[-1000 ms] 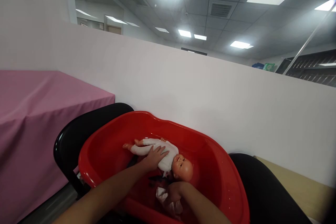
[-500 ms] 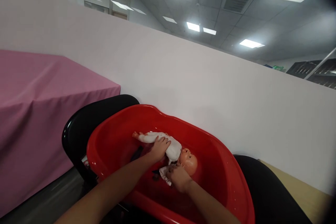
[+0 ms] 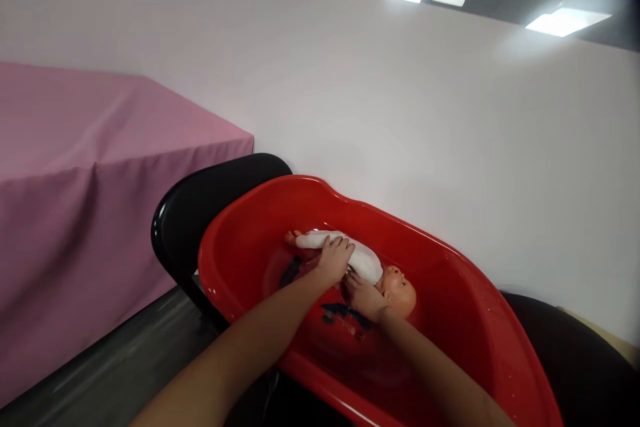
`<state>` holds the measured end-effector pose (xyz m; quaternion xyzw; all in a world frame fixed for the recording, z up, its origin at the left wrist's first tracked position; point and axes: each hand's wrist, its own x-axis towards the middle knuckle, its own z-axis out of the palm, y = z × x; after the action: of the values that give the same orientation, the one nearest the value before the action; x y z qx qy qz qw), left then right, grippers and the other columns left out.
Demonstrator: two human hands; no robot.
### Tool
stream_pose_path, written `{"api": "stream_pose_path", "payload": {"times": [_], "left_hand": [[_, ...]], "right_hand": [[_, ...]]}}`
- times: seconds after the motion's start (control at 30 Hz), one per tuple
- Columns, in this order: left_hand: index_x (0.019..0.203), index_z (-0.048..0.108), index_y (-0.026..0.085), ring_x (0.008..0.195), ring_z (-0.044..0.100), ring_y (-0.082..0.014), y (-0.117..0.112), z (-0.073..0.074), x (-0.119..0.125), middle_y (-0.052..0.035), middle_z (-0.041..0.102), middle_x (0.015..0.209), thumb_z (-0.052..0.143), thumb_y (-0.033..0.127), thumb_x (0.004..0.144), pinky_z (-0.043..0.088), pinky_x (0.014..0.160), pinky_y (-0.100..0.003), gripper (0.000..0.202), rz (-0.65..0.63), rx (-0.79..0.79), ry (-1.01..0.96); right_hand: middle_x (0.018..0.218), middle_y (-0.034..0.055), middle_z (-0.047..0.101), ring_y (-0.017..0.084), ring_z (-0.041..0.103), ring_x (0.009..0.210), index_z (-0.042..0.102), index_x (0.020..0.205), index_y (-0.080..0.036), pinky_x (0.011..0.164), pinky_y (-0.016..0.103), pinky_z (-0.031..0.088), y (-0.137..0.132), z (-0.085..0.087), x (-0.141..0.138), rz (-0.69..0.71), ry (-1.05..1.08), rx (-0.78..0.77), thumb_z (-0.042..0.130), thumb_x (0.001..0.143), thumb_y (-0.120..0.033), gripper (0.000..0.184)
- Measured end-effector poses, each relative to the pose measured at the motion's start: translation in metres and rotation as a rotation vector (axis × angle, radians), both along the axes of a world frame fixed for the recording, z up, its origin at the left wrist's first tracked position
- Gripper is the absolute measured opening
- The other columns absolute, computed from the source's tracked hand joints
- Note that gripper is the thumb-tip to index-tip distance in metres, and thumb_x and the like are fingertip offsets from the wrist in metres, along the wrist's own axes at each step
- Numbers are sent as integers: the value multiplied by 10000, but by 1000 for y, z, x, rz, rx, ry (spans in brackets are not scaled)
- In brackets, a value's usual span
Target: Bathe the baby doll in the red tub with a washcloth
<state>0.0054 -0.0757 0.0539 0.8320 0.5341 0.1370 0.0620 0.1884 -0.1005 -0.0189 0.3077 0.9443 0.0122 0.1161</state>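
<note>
Left hand (image 3: 336, 259) lies loosely open across the doll (image 3: 367, 264); my right hand (image 3: 364, 296) curls at its side, grip unclear. Likely slippery: support neck (image 3: 383, 276).

Lit from overhead by ceiling panels (image 3: 563, 22), haloed with glare at right. Palely bright on the white wall (image 3: 450, 120), dimmer inside the red tub (image 3: 453, 287), glinting along the rim (image 3: 324, 383). Stretched toward the edges, dark at the upper right corner, soft in fine detail.
</note>
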Motion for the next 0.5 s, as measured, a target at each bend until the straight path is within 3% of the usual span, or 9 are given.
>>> {"api": "stream_pose_path", "payload": {"times": [0.07, 0.17, 0.27, 0.33, 0.43, 0.5], "left_hand": [[1635, 714, 141, 1628, 591, -382, 3, 1, -2, -193, 712, 1705, 538, 98, 1195, 393, 1422, -637, 476, 8, 6, 2], [1622, 716, 156, 1602, 605, -372, 6, 1, -4, -183, 726, 1678, 500, 73, 1192, 394, 1405, -634, 488, 9, 11, 16], [1612, 725, 144, 1581, 617, -380, 6, 1, -5, -195, 731, 1664, 500, 66, 1193, 413, 1385, -637, 482, 7, 7, 21], [1599, 737, 136, 1573, 623, -389, 5, 1, -4, -204, 740, 1643, 498, 88, 1211, 417, 1383, -650, 458, 14, 12, 17], [1580, 749, 138, 1558, 632, -383, 4, 2, -3, -206, 739, 1637, 519, 87, 1207, 444, 1365, -627, 441, 24, 26, 11], [1585, 743, 134, 1563, 629, -381, 4, 4, -2, -197, 739, 1638, 526, 88, 1206, 451, 1365, -616, 439, 25, 15, 17]], "right_hand": [[1545, 283, 819, 413, 640, 1674, 886, 1397, -34, 1470, 615, 396, -8, -3, 19, -51, 8, 25, 514, 884, 91, 646], [1416, 275, 874, 427, 684, 1625, 953, 1233, -71, 1418, 568, 438, -26, -8, 43, -81, 57, 58, 514, 842, 84, 608], [1293, 221, 910, 407, 748, 1538, 976, 1157, -128, 1379, 515, 467, -39, -11, 53, 21, 51, 81, 522, 855, 81, 584], [1244, 228, 910, 398, 772, 1494, 967, 1189, -97, 1395, 497, 459, -39, -10, 47, 154, 17, 84, 524, 918, 74, 547], [1313, 259, 893, 377, 761, 1504, 939, 1250, -45, 1401, 501, 482, -24, -8, 16, 329, 2, 23, 533, 987, 60, 495], [1366, 266, 884, 358, 762, 1497, 928, 1233, -45, 1359, 499, 529, -7, -9, -15, 314, 24, -33, 551, 973, 72, 473]]}}
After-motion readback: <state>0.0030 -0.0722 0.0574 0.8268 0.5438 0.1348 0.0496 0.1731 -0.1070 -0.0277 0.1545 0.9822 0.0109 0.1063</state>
